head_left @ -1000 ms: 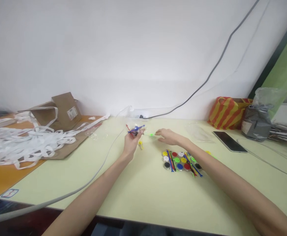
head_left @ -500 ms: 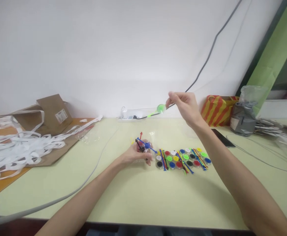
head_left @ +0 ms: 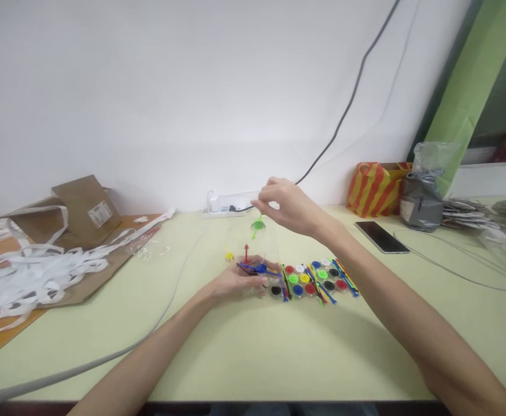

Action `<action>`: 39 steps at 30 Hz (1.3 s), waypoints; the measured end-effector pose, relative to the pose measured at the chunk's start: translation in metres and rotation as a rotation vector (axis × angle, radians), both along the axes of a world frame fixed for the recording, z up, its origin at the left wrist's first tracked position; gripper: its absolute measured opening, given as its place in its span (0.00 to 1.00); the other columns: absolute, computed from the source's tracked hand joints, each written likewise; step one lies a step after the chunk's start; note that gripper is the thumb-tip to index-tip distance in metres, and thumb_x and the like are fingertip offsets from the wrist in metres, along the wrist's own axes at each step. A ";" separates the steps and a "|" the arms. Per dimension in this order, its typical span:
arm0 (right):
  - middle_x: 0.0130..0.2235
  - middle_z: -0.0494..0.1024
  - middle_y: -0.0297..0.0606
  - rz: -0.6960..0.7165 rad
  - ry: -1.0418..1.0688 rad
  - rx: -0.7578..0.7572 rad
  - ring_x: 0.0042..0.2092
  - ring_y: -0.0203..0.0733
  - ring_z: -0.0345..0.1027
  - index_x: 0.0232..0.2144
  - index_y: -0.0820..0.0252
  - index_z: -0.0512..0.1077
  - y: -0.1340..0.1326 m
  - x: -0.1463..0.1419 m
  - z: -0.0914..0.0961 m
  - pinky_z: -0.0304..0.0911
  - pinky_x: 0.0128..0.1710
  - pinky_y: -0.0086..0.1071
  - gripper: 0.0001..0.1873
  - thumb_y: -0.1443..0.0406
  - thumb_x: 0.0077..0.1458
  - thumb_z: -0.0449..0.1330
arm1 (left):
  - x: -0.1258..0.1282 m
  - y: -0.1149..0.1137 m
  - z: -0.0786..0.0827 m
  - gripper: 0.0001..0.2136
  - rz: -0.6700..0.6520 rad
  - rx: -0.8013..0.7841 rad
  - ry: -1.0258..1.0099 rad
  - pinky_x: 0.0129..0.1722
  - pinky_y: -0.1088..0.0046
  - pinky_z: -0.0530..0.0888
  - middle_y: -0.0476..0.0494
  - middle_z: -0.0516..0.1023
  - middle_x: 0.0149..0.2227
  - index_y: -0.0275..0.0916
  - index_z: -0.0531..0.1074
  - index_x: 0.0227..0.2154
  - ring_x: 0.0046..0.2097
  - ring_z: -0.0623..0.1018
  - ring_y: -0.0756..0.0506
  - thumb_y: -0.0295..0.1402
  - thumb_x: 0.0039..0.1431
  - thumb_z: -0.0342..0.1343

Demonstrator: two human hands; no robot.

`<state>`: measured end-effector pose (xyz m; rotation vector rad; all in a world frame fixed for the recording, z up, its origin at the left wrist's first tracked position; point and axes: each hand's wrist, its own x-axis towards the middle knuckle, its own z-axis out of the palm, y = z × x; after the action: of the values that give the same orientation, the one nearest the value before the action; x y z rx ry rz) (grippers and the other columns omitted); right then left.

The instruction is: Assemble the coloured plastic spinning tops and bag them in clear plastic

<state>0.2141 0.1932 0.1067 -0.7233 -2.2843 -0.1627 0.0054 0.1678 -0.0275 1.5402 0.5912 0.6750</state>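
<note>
My right hand (head_left: pixel 290 205) is raised above the table, its fingertips pinched on a green arrow spinner (head_left: pixel 258 226) with a clear round base. Below it my left hand (head_left: pixel 239 283) is closed around several arrow spinners, among them a blue spinner (head_left: pixel 261 269), a red arrow (head_left: pixel 246 253) and a yellow piece (head_left: pixel 229 256). The green spinner hangs apart from this bunch. Just right of my left hand lies a packed group of coloured discs (head_left: pixel 305 278) on clear bases, with bundles of coloured arrows (head_left: pixel 321 284) between them.
White strips (head_left: pixel 48 263) and a brown paper bag (head_left: pixel 85 202) lie on the left. A phone (head_left: pixel 381 237), a striped bag (head_left: pixel 376 188) and a grey bag (head_left: pixel 421 199) are on the right. A power strip (head_left: pixel 222 211) sits by the wall. A cable (head_left: pixel 105 352) crosses the front left.
My right hand has come down and to the left with the green spinner, which now hangs above my left hand. The bunch in my left hand has tilted. The view has shifted slightly.
</note>
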 end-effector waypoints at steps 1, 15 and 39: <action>0.23 0.66 0.35 0.002 -0.023 -0.021 0.37 0.42 0.60 0.21 0.59 0.59 -0.001 0.000 0.000 0.53 0.40 0.35 0.22 0.63 0.69 0.52 | 0.000 0.000 0.000 0.16 -0.013 -0.009 -0.010 0.39 0.66 0.81 0.29 0.73 0.57 0.35 0.75 0.45 0.54 0.76 0.33 0.38 0.59 0.67; 0.19 0.55 0.28 0.069 -0.197 -0.228 0.24 0.31 0.43 0.17 0.61 0.56 -0.005 -0.012 -0.010 0.42 0.27 0.33 0.25 0.63 0.65 0.55 | -0.006 -0.003 0.003 0.38 -0.115 -0.115 -0.013 0.27 0.74 0.78 0.33 0.79 0.46 0.46 0.56 0.65 0.42 0.82 0.37 0.38 0.56 0.69; 0.40 0.76 0.39 0.099 0.227 0.017 0.46 0.45 0.64 0.36 0.57 0.72 0.007 -0.023 -0.021 0.57 0.49 0.39 0.06 0.66 0.66 0.56 | -0.003 0.017 -0.009 0.20 0.330 0.133 -0.114 0.32 0.69 0.76 0.29 0.79 0.46 0.33 0.72 0.46 0.44 0.81 0.36 0.42 0.59 0.65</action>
<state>0.1914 0.2005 0.0858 -0.5863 -2.0937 -0.0505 0.0021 0.1847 -0.0363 1.5287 0.7334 1.0647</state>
